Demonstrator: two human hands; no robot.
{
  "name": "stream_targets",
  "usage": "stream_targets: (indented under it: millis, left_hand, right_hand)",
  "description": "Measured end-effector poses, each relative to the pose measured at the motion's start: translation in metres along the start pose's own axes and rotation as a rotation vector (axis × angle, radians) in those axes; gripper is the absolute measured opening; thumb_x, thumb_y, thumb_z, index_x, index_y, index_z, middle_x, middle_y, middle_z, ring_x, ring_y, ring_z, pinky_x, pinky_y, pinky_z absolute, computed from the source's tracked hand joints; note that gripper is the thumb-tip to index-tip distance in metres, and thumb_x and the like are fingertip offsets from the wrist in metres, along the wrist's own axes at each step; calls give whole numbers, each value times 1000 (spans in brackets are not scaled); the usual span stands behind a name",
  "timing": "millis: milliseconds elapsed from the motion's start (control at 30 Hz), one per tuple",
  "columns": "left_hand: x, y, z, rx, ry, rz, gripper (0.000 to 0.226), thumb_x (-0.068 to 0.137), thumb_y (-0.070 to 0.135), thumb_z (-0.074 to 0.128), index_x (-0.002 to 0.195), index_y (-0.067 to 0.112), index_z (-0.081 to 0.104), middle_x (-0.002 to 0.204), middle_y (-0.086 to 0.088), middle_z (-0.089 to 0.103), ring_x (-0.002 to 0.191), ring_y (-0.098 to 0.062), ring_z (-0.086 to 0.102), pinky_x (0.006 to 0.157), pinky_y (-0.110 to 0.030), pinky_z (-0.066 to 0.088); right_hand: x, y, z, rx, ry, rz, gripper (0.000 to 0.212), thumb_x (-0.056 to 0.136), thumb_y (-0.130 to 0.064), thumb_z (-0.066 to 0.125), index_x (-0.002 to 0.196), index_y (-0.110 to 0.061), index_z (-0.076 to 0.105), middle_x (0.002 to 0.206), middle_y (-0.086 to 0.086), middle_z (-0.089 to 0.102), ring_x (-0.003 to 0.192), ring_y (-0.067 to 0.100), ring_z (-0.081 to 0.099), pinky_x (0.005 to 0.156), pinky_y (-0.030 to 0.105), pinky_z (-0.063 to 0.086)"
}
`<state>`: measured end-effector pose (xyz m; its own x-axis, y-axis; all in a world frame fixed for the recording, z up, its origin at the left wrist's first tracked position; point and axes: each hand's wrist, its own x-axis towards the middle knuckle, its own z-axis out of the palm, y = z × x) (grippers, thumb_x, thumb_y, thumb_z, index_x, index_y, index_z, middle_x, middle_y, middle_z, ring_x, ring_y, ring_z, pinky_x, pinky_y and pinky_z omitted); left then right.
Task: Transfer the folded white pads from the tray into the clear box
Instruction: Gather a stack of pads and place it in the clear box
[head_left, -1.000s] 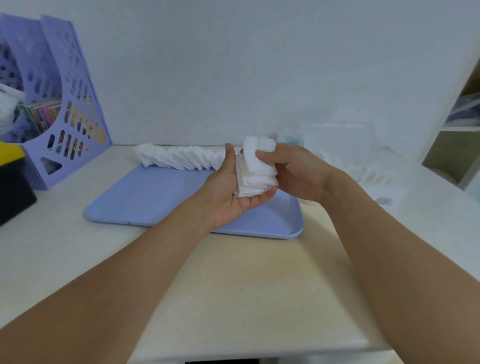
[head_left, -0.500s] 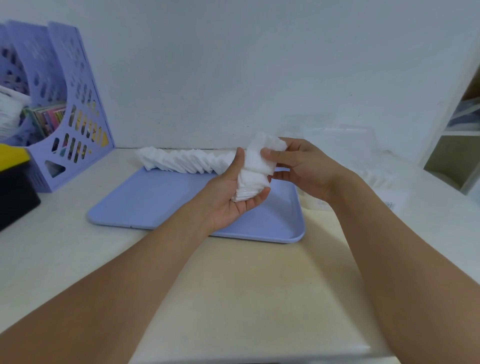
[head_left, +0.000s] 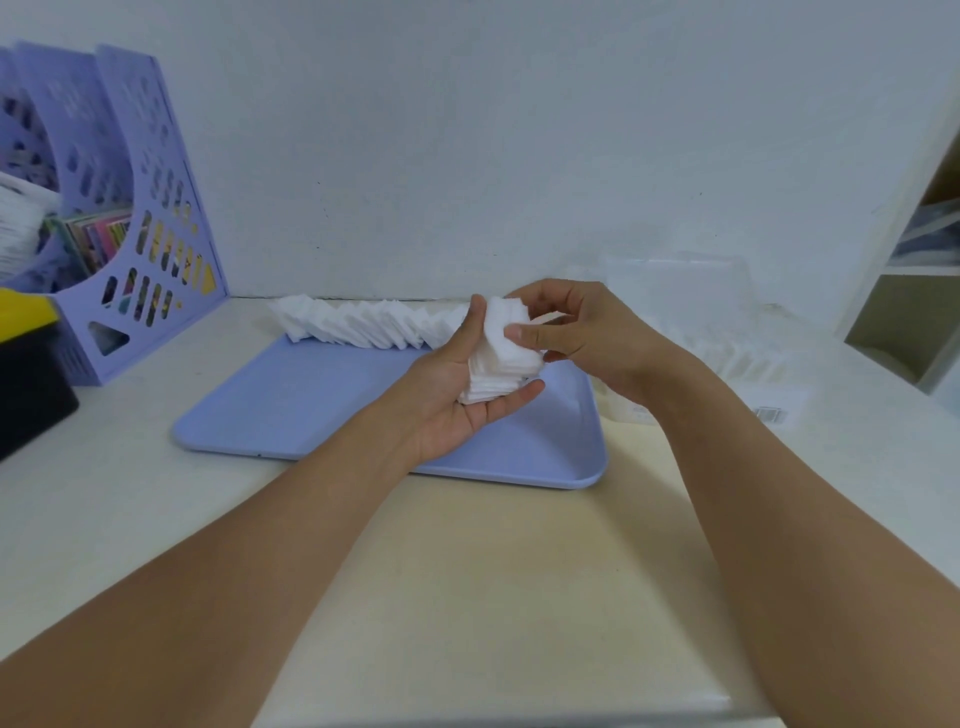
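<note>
Both hands grip pad stack (head_left: 501, 353) — R thumb now on front vs before.

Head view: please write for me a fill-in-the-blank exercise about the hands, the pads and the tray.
1. The stack of pads is held by ____ hands.
2. The tray has the colour ____.
3. A row of pads lies along the tray's ____ edge.

Missing words: both; blue; far

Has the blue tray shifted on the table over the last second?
No. The tray holds its spot beside the purple file rack; only the camera moved.
</note>
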<state>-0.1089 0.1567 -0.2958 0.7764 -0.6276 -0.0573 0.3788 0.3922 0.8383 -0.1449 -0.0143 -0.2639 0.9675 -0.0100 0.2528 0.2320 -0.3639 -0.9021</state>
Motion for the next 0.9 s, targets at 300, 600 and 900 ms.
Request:
stream_targets:
  millis: [300, 600, 900]
  left_hand:
    - [0, 0, 0, 47, 105, 44, 54, 94, 53, 54, 128, 11, 62, 121, -12, 71, 104, -23, 70, 85, -36, 57]
    - [-3, 3, -1, 82, 82, 64, 47, 100, 54, 43, 117, 16, 65, 110, -4, 76, 99, -15, 72, 87, -32, 57]
    - [0, -1, 4, 100, 131, 69, 61, 86, 60, 55, 121, 11, 66, 116, -12, 72, 95, -23, 72, 71, -36, 61]
  right_hand:
    - [-6, -6, 3, 29, -127, -25, 36, 90, 0, 71, 125, -7, 67, 117, 14, 72, 105, 24, 72, 85, 30, 60]
    - [-7, -5, -5, 73, -61, -69, 30, 84, 6, 74, 112, -4, 71, 106, 16, 73, 97, 27, 72, 94, 42, 58]
    - [-8, -4, 2, 171, -169, -73, 26, 93, 1, 65, 115, -12, 72, 113, 14, 73, 105, 26, 70, 91, 38, 58]
